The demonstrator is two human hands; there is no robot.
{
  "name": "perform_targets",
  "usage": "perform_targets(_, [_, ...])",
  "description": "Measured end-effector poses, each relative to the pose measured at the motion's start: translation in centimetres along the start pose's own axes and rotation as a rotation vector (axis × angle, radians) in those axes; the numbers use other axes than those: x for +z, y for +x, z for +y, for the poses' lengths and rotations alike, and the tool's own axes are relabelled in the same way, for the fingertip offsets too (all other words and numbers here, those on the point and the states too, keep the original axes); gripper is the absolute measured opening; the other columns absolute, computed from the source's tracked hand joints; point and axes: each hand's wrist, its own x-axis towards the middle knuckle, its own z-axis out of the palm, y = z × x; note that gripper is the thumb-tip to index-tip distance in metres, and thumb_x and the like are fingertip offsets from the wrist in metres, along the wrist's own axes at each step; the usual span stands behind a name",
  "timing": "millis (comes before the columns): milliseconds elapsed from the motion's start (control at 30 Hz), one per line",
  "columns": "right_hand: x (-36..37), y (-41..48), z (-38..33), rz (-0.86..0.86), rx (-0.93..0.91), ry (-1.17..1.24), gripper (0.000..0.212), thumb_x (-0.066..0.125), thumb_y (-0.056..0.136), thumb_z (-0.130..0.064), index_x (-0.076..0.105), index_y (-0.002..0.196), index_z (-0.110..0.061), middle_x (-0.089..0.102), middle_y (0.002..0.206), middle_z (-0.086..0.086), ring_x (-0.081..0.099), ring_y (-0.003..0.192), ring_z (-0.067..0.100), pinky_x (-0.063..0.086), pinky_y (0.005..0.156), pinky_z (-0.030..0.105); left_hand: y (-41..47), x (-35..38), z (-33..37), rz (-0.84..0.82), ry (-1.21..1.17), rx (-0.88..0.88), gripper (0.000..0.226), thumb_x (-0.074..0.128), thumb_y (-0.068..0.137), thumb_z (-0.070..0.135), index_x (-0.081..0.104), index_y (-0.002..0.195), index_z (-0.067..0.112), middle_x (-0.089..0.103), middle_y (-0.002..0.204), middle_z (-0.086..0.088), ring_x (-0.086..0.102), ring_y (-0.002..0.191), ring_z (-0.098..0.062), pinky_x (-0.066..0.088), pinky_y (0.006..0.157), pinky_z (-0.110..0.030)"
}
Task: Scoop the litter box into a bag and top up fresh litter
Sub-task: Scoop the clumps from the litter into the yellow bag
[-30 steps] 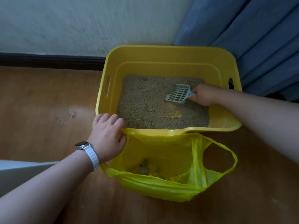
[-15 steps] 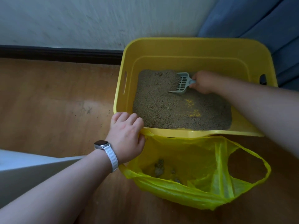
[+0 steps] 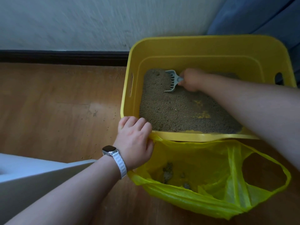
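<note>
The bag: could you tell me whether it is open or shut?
Open: the left hand holds the bag mouth at the box rim; clumps show inside.

Dim, soft indoor light, motion blur streaking the wall [image 3: 81, 21], wide-angle bending at edges, faint shadows

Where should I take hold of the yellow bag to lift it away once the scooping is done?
Take the free handle loop on the right side of the yellow bag. It gapes open with floor showing through, so fingers can slip in from above. The left hand grips the opposite edge at the litter box rim; lifting both sides should keep the mouth level.
</note>
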Motion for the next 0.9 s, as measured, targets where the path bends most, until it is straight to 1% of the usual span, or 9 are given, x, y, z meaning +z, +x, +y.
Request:
perform_targets(267, [1.4, -0.2, -0.2, -0.012, -0.081, 0.157, 0.042, 0.051, 0.1, -0.034, 0.052, 0.137, -0.014, 0.059, 0.128, 0.011, 0.056, 0.111, 0.029, 0.043, 0.086, 0.035, 0.0, 0.0, 0.1, 0.007, -0.017, -0.008, 0.015, 0.06, 0.068, 0.027, 0.051, 0.074, 0.016, 0.049, 0.075, 0.0, 0.046, 0.073, -0.026, 0.033, 0.085, -0.04])
perform_targets(400, [2.4, -0.4, 0.0, -0.004, -0.122, 0.212, 0.038, 0.051, 0.099, -0.037, 0.057, 0.132, -0.018, 0.061, 0.122, 0.009, 0.057, 0.103, 0.026, 0.044, 0.083, 0.034, 0.0, 0.0, 0.1, 0.002, -0.005, -0.022, 0.014, 0.058, 0.068, 0.028, 0.053, 0.073, 0.016, 0.05, 0.075, 0.001, 0.049, 0.073, -0.027, 0.034, 0.086, -0.041])
perform_targets(467, [2.6, -0.6, 0.0, 0.005, -0.125, 0.215, 0.038, 0.051, 0.099, -0.038, 0.057, 0.131, -0.018, 0.061, 0.121, 0.009, 0.057, 0.104, 0.027, 0.047, 0.086, 0.037, 0.1, 0.0, 0.1, 0.006, -0.003, -0.024, 0.014, 0.057, 0.069, 0.028, 0.053, 0.072, 0.015, 0.051, 0.075, 0.0, 0.049, 0.074, -0.027, 0.034, 0.086, -0.041])
perform_targets(533, [2.8, -0.8, 0.3, 0.01, -0.125, 0.235, 0.036, 0.051, 0.099, -0.039, 0.059, 0.128, -0.019, 0.063, 0.116, 0.008, 0.058, 0.1, 0.026, 0.047, 0.085, 0.038, 0.0, 0.1, 0.1, 0.012, 0.0, -0.023, 0.014, 0.056, 0.068, 0.028, 0.053, 0.072, 0.015, 0.05, 0.074, 0.0, 0.049, 0.073, -0.027, 0.034, 0.086, -0.041])
perform_targets(600, [3.0, -0.8, 0.5, 0.0, -0.132, 0.278, 0.034, 0.05, 0.099, -0.039, 0.061, 0.125, -0.02, 0.064, 0.107, 0.005, 0.057, 0.091, 0.022, 0.046, 0.079, 0.034, 0.0, 0.1, 0.1, 0.013, 0.0, -0.023, 0.015, 0.055, 0.069, 0.029, 0.052, 0.072, 0.015, 0.05, 0.074, 0.0, 0.049, 0.073, -0.028, 0.035, 0.086, -0.041])
perform_targets(667, [3.1, -1.0, 0.7, -0.011, -0.14, 0.323, 0.032, 0.05, 0.099, -0.04, 0.061, 0.122, -0.02, 0.061, 0.093, -0.002, 0.056, 0.083, 0.018, 0.041, 0.071, 0.03, 0.1, 0.2, 0.0, 0.012, 0.0, -0.021, 0.015, 0.053, 0.07, 0.03, 0.052, 0.072, 0.015, 0.05, 0.073, 0.0, 0.049, 0.073, -0.028, 0.035, 0.085, -0.042])
perform_targets(733, [3.1, -1.4, 0.7, -0.011, -0.149, 0.348, 0.031, 0.05, 0.099, -0.039, 0.061, 0.122, -0.02, 0.058, 0.088, -0.005, 0.055, 0.081, 0.016, 0.038, 0.069, 0.029, 0.1, 0.2, 0.0, 0.015, 0.008, -0.023, 0.016, 0.053, 0.07, 0.031, 0.052, 0.072, 0.015, 0.049, 0.073, -0.001, 0.049, 0.072, -0.028, 0.035, 0.085, -0.042])
perform_targets(800, [2.9, -2.0, 0.8, -0.003, -0.167, 0.367, 0.029, 0.051, 0.1, -0.037, 0.062, 0.12, -0.019, 0.061, 0.092, 0.0, 0.057, 0.083, 0.02, 0.039, 0.068, 0.029, 0.1, 0.2, 0.0, 0.016, 0.019, -0.022, 0.017, 0.052, 0.07, 0.032, 0.052, 0.072, 0.015, 0.05, 0.073, -0.001, 0.049, 0.072, -0.028, 0.035, 0.084, -0.042])
perform_targets(900, [2.7, -3.4, 1.7, 0.019, -0.187, 0.426, 0.028, 0.053, 0.099, -0.033, 0.064, 0.117, -0.015, 0.066, 0.099, 0.009, 0.061, 0.088, 0.027, 0.046, 0.076, 0.034, 0.2, 0.2, 0.0, 0.017, 0.025, -0.017, 0.017, 0.052, 0.07, 0.032, 0.052, 0.072, 0.015, 0.05, 0.073, 0.0, 0.048, 0.072, -0.027, 0.033, 0.084, -0.041])
